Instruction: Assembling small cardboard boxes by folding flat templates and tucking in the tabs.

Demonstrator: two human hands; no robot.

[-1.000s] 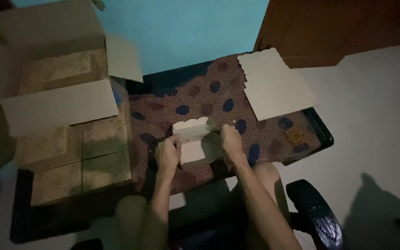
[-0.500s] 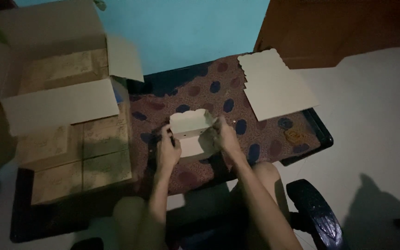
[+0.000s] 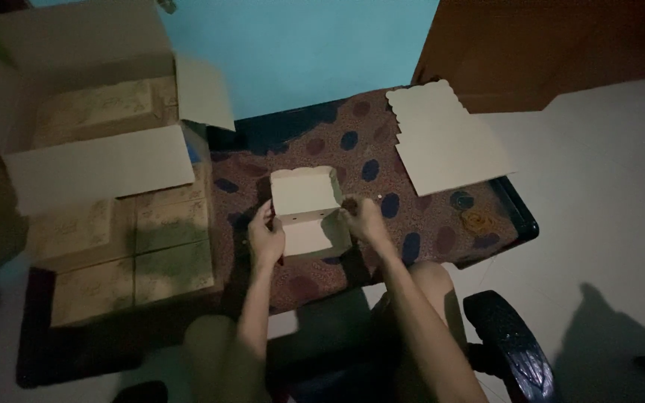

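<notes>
Two hands grasp a small pale cardboard box (image 3: 307, 210) near the front edge of the spotted cloth-covered surface (image 3: 412, 224): left hand (image 3: 266, 237) and right hand (image 3: 363, 219) pinch its sides. Since a moment ago, its scalloped lid has swung more upright.

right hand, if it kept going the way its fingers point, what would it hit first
The right hand points left, into the small white cardboard box it already touches. That box comes first; the left hand grips its far side.
</notes>
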